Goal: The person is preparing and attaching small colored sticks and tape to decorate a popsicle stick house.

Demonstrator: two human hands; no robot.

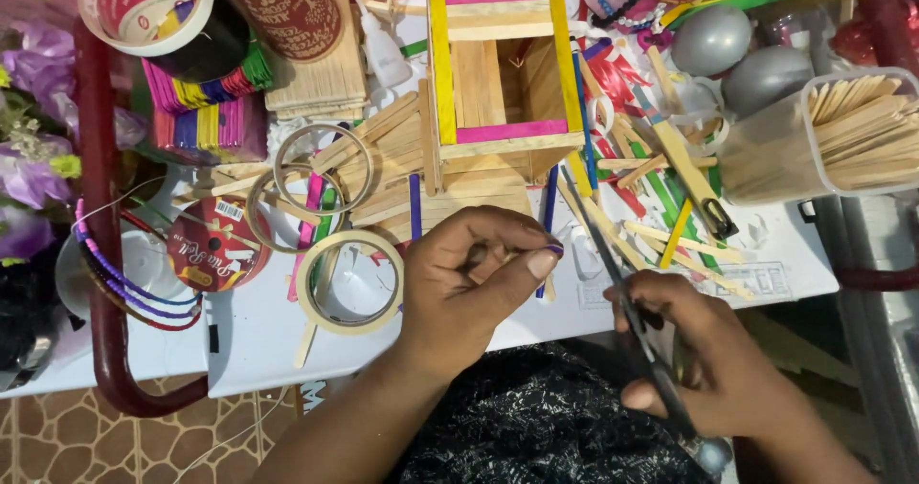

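Left hand (483, 269) pinched tight on a thin, light, stiff but snappable wooden craft stick (490, 266) over the desk (258, 336) front edge, right hand (713, 364) closed round scissors (622, 302), blades parted just beside it; best gripped mid-length, little free room amid clutter.

two grey balloons (737, 58), tape rolls (349, 269), purple flowers (33, 111) crowd the white table (258, 336).

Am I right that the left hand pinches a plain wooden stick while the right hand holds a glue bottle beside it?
Not quite. In the head view the right hand holds scissors, not a glue bottle. The left hand does pinch a plain wooden stick.
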